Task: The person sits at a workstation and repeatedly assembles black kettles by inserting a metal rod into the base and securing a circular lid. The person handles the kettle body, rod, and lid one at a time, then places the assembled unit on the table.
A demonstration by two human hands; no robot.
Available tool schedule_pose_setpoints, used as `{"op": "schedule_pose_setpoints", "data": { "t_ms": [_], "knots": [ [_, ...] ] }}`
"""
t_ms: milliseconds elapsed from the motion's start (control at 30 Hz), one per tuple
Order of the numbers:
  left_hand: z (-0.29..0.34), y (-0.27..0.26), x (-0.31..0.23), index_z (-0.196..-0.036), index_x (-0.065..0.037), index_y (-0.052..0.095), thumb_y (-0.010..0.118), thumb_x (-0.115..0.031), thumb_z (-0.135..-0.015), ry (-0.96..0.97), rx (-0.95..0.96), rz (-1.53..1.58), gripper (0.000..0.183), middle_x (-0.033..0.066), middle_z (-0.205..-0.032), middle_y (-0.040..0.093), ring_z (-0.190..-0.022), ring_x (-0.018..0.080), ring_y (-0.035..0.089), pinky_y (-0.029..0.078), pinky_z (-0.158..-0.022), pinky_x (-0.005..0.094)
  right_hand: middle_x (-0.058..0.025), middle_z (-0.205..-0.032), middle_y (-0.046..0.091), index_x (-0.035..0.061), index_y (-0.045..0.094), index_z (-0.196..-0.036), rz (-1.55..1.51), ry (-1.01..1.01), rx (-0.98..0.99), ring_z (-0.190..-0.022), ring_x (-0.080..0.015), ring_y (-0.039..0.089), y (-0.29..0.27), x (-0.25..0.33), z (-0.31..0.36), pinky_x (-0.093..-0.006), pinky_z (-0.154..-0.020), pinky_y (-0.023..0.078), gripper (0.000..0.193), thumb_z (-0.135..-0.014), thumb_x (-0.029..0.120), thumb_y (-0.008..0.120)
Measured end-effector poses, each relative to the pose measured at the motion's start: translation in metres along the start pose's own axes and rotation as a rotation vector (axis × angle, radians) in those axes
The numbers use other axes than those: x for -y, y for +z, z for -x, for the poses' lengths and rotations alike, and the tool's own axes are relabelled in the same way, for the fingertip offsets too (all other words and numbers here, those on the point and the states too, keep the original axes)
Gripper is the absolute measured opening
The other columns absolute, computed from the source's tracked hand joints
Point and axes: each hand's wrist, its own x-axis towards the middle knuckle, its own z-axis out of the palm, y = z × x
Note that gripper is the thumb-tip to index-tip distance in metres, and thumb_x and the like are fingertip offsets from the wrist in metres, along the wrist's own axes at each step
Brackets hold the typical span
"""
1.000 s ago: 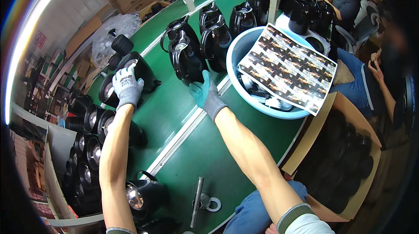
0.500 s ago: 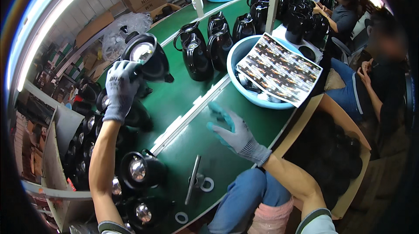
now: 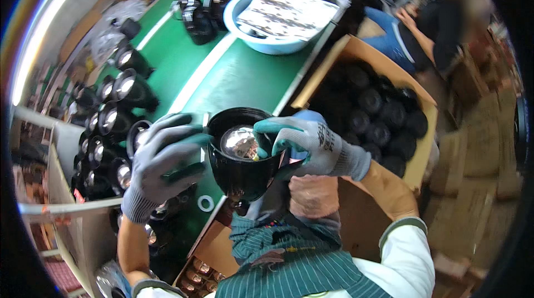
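In front of my chest is a glossy black jug (image 3: 240,178), its round open end up and a silvery dome showing inside. My right hand (image 3: 308,139), in a grey and green glove, grips the jug's right rim, with fingers reaching over the edge. Beside the left rim is my left hand (image 3: 167,161), gloved alike, its fingers spread and slightly blurred. Whether its fingertips touch the jug I cannot tell. A white ring (image 3: 205,203) lies on the green table just below the left hand.
Several similar black jugs (image 3: 130,89) with silvery ends crowd the table's left side. A blue basin (image 3: 272,46) with printed sheets stands farther off. At right, a carton (image 3: 425,159) holds many black round parts; another carton (image 3: 214,242) sits below. A person (image 3: 439,25) sits beyond.
The jug has come from the far left, where my left hand held it raised, to my chest. My right hand, empty before, now grips its rim; my left fingers have spread. The view has tilted down.
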Motion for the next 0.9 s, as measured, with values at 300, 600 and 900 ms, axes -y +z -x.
{"op": "schedule_pose_setpoints", "data": {
  "t_ms": [300, 600, 900],
  "knots": [
    [0.090, 0.189, -0.044, -0.142, 0.005, 0.054, 0.067, -0.001, -0.088, -1.038, -0.524, 1.581, 0.055, 0.0197, -0.138, 0.063, -0.124, 0.0301, 0.064, 0.052, -0.107, 0.0411, -0.0190, -0.140, 0.059, -0.0009, 0.056, -0.131, -0.268, 0.467, -0.585, -0.124, -0.0254, 0.064, 0.038, 0.089, 0.127, -0.0397, -0.109, 0.049, 0.077, -0.071, 0.028, 0.094],
    [0.017, 0.232, -0.025, -0.137, 0.003, 0.058, 0.066, -0.007, -0.095, -0.699, -0.045, 0.654, 0.044, 0.0158, -0.130, 0.068, -0.116, 0.0243, 0.067, 0.056, -0.099, 0.0395, -0.0129, -0.118, 0.071, 0.0044, 0.070, -0.120, -0.562, 0.647, -0.422, -0.113, -0.0217, 0.069, 0.004, 0.039, 0.154, -0.0372, -0.098, 0.056, 0.033, -0.095, 0.024, 0.075],
    [0.012, 0.244, -0.012, -0.135, 0.003, 0.060, 0.067, -0.009, -0.095, -0.793, -0.016, 0.636, 0.043, 0.0157, -0.127, 0.069, -0.113, 0.0241, 0.068, 0.056, -0.097, 0.0390, -0.0261, -0.171, 0.002, 0.0149, -0.009, -0.166, 0.559, 1.759, 0.083, -0.156, -0.0488, 0.007, -0.002, -0.326, 0.238, -0.0628, -0.123, 0.017, 0.134, -0.077, 0.068, 0.076]
  ]
}}
